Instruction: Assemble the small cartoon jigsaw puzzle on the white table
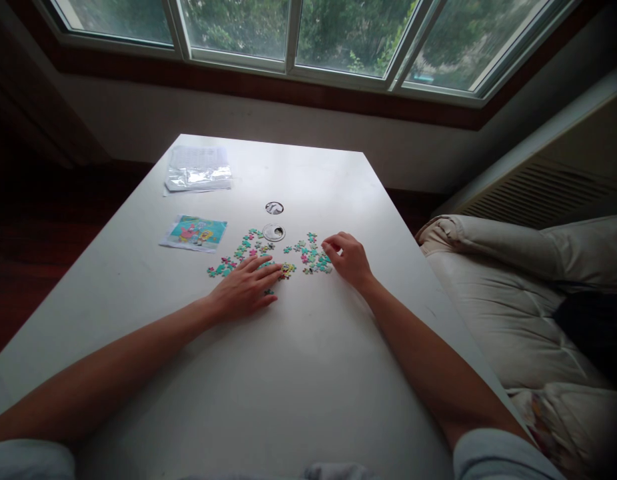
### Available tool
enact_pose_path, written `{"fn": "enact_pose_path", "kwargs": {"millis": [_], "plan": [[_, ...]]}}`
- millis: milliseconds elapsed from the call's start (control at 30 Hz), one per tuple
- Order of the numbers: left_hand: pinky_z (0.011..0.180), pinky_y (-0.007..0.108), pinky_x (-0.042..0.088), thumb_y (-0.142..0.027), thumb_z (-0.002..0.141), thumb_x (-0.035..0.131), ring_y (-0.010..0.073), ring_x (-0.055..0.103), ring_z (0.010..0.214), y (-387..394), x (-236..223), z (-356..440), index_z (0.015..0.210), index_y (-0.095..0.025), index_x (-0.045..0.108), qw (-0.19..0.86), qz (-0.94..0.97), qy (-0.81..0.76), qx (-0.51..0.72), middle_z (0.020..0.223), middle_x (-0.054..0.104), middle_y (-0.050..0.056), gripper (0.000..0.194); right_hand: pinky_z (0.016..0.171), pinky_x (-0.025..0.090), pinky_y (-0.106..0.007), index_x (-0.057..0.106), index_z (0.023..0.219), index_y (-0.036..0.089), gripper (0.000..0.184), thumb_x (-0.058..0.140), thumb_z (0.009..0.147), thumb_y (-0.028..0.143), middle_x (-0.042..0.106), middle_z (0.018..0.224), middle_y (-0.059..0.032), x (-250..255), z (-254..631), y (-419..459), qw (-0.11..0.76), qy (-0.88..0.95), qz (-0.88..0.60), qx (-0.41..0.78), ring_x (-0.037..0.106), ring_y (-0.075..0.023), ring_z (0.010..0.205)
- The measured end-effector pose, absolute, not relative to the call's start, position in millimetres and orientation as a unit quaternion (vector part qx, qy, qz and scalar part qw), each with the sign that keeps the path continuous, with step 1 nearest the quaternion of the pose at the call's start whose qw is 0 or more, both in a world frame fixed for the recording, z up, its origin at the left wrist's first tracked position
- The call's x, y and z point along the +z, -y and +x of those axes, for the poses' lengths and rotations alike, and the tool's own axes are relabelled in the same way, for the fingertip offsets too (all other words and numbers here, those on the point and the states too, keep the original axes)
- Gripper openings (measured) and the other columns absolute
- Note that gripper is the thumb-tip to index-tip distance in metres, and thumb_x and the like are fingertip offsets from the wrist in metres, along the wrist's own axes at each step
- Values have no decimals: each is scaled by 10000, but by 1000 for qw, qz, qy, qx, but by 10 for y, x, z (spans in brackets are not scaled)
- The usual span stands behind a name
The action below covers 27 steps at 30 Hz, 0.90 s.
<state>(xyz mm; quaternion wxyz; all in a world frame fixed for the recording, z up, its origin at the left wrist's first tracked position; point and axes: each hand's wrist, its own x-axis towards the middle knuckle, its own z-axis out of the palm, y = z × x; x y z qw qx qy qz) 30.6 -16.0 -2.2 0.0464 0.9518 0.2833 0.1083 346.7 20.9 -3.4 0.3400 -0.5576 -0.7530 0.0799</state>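
Small jigsaw pieces [313, 257] in green, pink and yellow lie loose in two groups on the white table [308, 373]. My left hand [248, 283] rests flat with its fingers stretched out over the left group, hiding some pieces. By its fingertips sits a yellow cluster of pieces [287, 269]. At the right edge of the other group is my right hand [349, 259], fingers curled and thumb close to the forefinger. Whatever is between those fingertips is too small to make out. A picture sheet [196, 232] with cartoon figures lies to the left of the pieces.
A clear plastic bag [198, 170] with papers lies at the table's far left. Two round metal-rimmed fittings [274, 232] are set in the tabletop behind the pieces. A padded light sofa [498, 300] stands on the right, and a window [288, 37] is beyond the table.
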Motion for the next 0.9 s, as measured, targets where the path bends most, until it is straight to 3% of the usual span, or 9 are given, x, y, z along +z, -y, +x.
{"fn": "enact_pose_path", "kwargs": {"millis": [567,900], "plan": [[1234,513,290,-411,1014,526,304,407,1455,153,-19,315,1464,-238,531,40,950,-287,119,1525,531,80,482,772,449,-356,703,855,220,204,557,958,319,641,802,-44,-88,3448,-239,323,761,-554,96,568,-206,778],[1208,490,349,-400,1024,500,296,435,1425,128,-36,311,1457,-208,516,43,946,-296,126,1520,523,99,474,966,403,-414,722,1062,268,166,578,993,313,718,1106,-64,-54,3063,16,237,869,-425,92,572,-246,1074]]}}
